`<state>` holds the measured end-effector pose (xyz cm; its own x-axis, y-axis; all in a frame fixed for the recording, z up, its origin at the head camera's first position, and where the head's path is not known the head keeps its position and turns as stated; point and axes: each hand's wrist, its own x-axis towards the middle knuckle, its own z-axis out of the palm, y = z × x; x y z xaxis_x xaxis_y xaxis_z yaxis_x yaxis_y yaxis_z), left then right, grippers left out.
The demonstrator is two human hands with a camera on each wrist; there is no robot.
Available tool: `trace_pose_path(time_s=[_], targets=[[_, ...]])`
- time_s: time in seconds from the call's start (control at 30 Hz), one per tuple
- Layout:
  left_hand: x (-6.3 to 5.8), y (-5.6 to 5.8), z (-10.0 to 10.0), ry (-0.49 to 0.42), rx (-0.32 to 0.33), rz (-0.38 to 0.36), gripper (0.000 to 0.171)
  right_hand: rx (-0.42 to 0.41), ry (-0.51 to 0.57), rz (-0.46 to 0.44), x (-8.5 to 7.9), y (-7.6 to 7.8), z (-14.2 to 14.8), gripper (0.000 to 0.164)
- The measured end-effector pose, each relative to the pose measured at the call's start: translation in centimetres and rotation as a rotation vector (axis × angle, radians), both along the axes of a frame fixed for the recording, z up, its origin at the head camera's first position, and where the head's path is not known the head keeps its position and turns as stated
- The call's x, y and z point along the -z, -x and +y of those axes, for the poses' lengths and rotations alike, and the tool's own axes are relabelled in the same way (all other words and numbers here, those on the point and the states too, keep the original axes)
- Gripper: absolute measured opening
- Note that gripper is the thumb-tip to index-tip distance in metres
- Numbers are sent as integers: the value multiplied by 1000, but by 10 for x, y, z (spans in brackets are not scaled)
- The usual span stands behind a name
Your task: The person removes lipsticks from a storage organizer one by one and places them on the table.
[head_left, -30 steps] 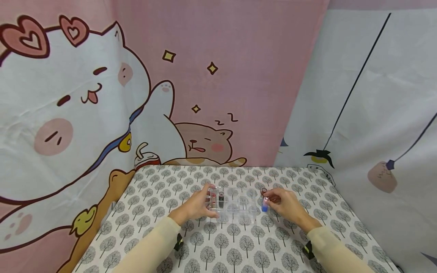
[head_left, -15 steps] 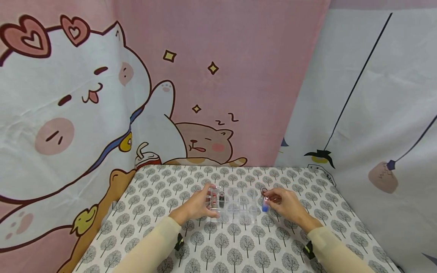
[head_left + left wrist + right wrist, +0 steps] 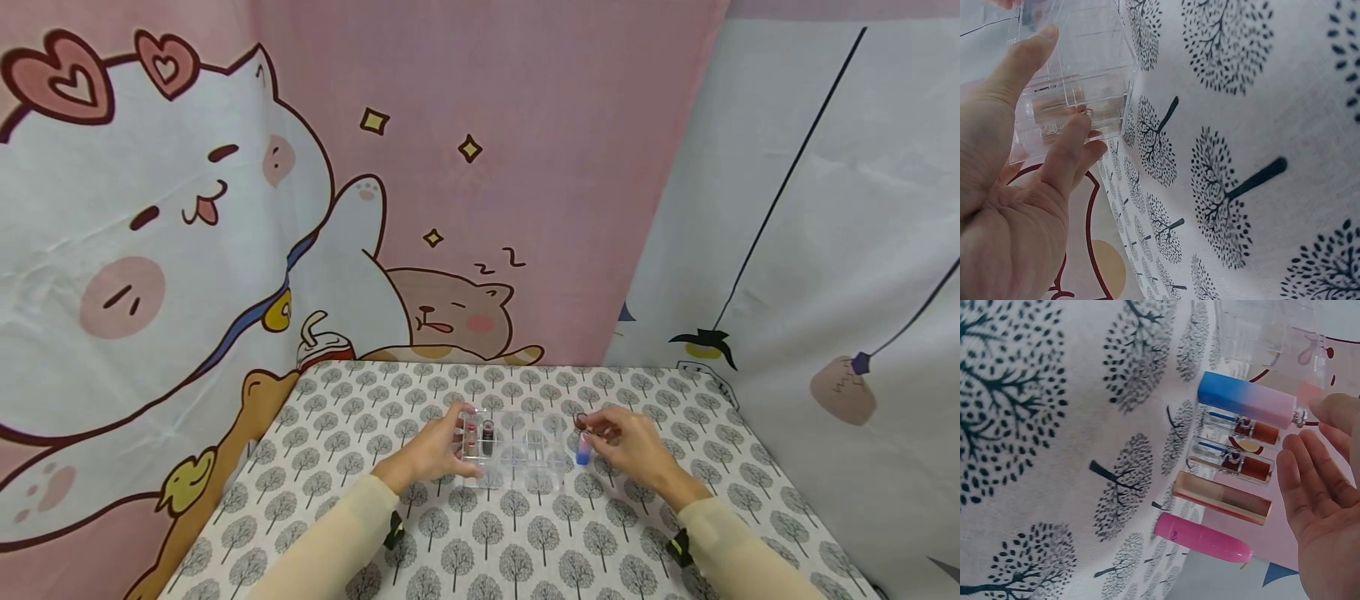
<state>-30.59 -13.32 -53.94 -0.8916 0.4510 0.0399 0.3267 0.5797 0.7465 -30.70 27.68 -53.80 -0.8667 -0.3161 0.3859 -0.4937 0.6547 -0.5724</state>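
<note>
A clear plastic makeup organizer (image 3: 513, 454) stands on the cloth in the head view, divided into compartments. My left hand (image 3: 426, 454) holds its left end, with thumb and fingers on either side in the left wrist view. Through the wall there, tubes (image 3: 1060, 109) show. A lip gloss tube (image 3: 1241, 400), blue at the base and pink above with a silvery ornament on top, stands upright just right of the organizer. Beside that ornament are the thumb and fingertips of my right hand (image 3: 1329, 481), spread apart and not closed round the tube.
Behind the blue-pink tube stand two clear lip glosses (image 3: 1232, 461) with reddish-brown contents, a gold-beige tube (image 3: 1222, 497) and a bright pink tube (image 3: 1202, 537), in a row. A tree-print cloth (image 3: 480, 542) covers the table; patterned curtains (image 3: 570, 167) hang behind.
My right fingers have loosened and drawn slightly up from the blue-pink lip gloss tube, which stays in place. The left hand and the organizer look unmoved.
</note>
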Motion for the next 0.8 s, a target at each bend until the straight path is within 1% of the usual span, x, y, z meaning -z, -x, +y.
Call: trace_pose_path(time_s=[0.2,0.3,0.43,0.53,0.63,0.8], targets=[[1,-1,0,-12,2,1,107,9,-11,57,-6,-1,-2,28],[1,-1,0,-11,1,3,107,6,-18,110,-10,-1,-5,29],[1,0,0,-6,-1,3,107,-13,-26,179,-16,-1,-10,27],[1,0,0,-12,1,1,106,-25,-33,203,-21,-2,-15,27],[0,0,0,-20,5,2,105,-35,-41,210,-25,-3,-19,28],[1,-1,0,-9,4,8,106,-77,-33,181,-28,-3,-29,31]])
